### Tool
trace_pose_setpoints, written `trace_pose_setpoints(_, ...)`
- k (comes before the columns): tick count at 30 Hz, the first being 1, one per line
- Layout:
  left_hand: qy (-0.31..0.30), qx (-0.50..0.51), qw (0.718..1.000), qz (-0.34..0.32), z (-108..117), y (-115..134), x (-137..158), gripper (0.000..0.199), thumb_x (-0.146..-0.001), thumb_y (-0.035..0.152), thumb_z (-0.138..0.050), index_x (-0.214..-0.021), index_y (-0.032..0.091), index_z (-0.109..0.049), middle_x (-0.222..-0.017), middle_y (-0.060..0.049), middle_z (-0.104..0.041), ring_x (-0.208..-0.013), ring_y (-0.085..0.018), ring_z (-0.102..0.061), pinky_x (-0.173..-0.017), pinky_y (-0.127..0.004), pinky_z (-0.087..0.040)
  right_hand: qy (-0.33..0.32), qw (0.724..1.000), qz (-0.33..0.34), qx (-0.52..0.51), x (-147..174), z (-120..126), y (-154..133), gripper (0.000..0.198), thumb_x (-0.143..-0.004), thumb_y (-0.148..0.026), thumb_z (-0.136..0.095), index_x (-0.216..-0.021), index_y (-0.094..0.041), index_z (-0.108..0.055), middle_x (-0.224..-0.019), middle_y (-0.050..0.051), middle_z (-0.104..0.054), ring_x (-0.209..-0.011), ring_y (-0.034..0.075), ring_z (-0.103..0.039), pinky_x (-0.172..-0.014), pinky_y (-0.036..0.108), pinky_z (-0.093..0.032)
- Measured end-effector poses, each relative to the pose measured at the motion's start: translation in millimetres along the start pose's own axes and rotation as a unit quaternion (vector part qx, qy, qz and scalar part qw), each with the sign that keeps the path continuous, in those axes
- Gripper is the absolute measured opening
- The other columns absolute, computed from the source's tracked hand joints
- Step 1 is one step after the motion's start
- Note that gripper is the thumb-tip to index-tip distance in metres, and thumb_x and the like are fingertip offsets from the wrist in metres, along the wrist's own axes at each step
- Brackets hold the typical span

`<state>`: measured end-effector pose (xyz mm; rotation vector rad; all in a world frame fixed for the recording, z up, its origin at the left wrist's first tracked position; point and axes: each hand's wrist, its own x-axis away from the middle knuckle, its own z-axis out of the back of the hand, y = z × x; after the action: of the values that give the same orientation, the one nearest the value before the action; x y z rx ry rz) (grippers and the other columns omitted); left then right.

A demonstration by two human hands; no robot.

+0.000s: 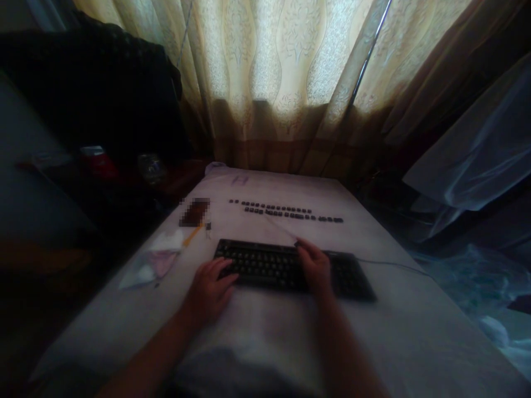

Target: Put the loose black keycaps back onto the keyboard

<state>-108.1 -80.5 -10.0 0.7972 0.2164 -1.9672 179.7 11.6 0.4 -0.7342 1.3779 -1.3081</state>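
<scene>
A black keyboard lies across the cloth-covered surface in front of me. My left hand rests at its left end, fingers stretched and apart over the keys and edge. Over the right part of the keyboard, my right hand is closed with its fingertips pinched on a thin stick-like tool. The tool's end at the fingers looks dark, and its pale shaft slants away to the left, toward the loose keycaps. Its exact kind is too blurred to tell. Several black keycaps form two rows beyond the keyboard.
On the left lie a clear plastic bag, a yellow-handled tool and a pixelated dark object. A cable runs right from the keyboard. Patterned curtains hang behind the cloth-covered surface.
</scene>
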Motion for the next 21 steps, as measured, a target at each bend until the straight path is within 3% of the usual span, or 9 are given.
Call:
trace_pose_setpoints(4,0.065,0.006,0.995,0.08,3,-22,-1,0.027,-0.094,0.024,-0.048,-0.118,0.022,-0.061,-0.123,-0.011,-0.062,-0.113,-0.028,-0.059,-0.096,-0.049,-0.048,-0.007,0.999,-0.05,-0.013,4,1,-7,0.042,-0.072,-0.042,-0.064,-0.105,-0.018,-0.076,-0.078,0.004,-0.072,-0.069,0.019,-0.063,-0.066,0.033,-0.052)
trace_pose_setpoints(7,0.082,0.023,0.991,0.105,3,-43,-6,0.021,-0.094,0.026,-0.049,-0.111,0.023,-0.061,-0.113,-0.008,-0.066,-0.105,-0.025,-0.063,-0.092,-0.046,-0.051,-0.019,0.995,-0.095,-0.036,8,-2,-14,0.045,-0.069,-0.043,-0.068,-0.106,-0.018,-0.075,-0.068,0.001,-0.067,-0.06,0.016,-0.057,-0.061,0.031,-0.049)
trace_pose_setpoints(11,0.072,0.058,0.991,0.098,0,-59,-21,0.016,-0.093,0.027,-0.052,-0.105,0.024,-0.062,-0.103,-0.005,-0.07,-0.098,-0.023,-0.066,-0.09,-0.042,-0.052,-0.043,0.987,-0.139,-0.073,12,-9,-24,0.046,-0.064,-0.045,-0.073,-0.102,-0.019,-0.073,-0.07,0.001,-0.065,-0.059,0.015,-0.056,-0.059,0.03,-0.047)
trace_pose_setpoints(16,0.044,0.102,0.99,0.084,-6,-62,-57,0.015,-0.093,0.029,-0.054,-0.103,0.023,-0.063,-0.1,-0.005,-0.071,-0.096,-0.022,-0.066,-0.088,-0.041,-0.052,-0.069,0.984,-0.154,-0.062,3,-19,-45,0.038,-0.063,-0.045,-0.074,-0.09,-0.021,-0.065,-0.076,0.001,-0.064,-0.061,0.015,-0.056,-0.059,0.029,-0.047)
trace_pose_setpoints(21,0.024,0.142,0.989,0.035,-20,-49,-88,0.017,-0.092,0.034,-0.058,-0.103,0.023,-0.065,-0.095,-0.003,-0.072,-0.091,-0.02,-0.067,-0.086,-0.038,-0.051,-0.15,0.977,-0.133,-0.065,-13,-55,-59,0.029,-0.066,-0.044,-0.068,-0.084,-0.023,-0.061,-0.074,-0.001,-0.061,-0.06,0.013,-0.053,-0.059,0.028,-0.045)
